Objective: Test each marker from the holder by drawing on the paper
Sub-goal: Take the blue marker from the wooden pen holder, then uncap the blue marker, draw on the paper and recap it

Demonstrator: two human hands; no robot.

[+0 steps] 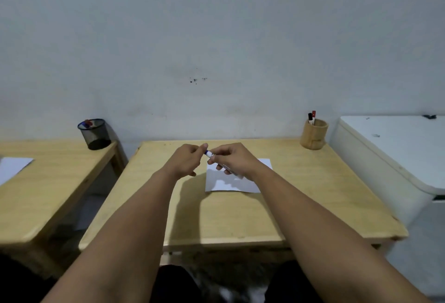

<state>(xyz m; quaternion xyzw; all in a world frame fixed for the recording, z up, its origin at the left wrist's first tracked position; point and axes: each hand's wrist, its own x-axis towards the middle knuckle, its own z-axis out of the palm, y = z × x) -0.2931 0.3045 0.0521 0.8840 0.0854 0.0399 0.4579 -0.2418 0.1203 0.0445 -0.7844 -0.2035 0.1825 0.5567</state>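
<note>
R hand (234, 159) fingers wrapped round marker (210, 154), most of barrel hidden. L hand (187, 159) fingertips pinched at its blue end; cap on/off unclear. Paper (231, 183) partly covered by hands.

Dim, flat indoor light with a cool grey cast, soft dark shadows of the hands falling on the paper (231, 183) and wooden table (313, 194), no glare, slightly soft detail throughout, wide-angle bending of the table edges, lower corners murky

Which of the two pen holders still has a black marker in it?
The tan holder on the right, at the back of the middle desk. A black marker and a red one stand in it; the black mesh holder shows only red and blue.
</note>
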